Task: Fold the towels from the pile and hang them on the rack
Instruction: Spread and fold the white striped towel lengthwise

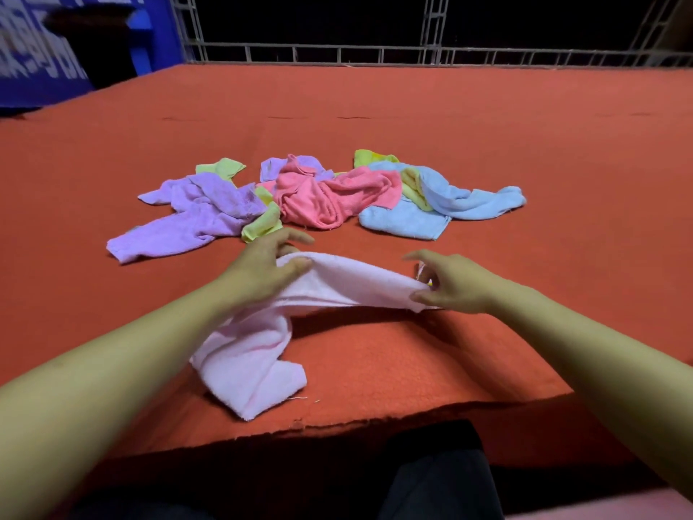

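1. You've got one pale pink towel (258,347) up off the red table (412,106), stretched between both hands along its top edge.
2. Your left hand (268,266) grips one end, fingers curled over the edge. Your right hand (450,283) pinches the other end between thumb and fingers.
3. The rest of the towel hangs down on the left side and bunches on the table near the front edge. No clean fold visible yet, so call it the start of fold one.
4. The pile (318,197) sits just beyond your hands: purple, green, pink, yellow and blue towels, all crumpled, none folded.
5. No folded towels anywhere in view. A metal railing (375,56) runs behind the table; can't tell if that's the rack, and nothing hangs on it.
6. My read: task is barely begun. Everything in the pile is left to do, plus this one to fold and hang.
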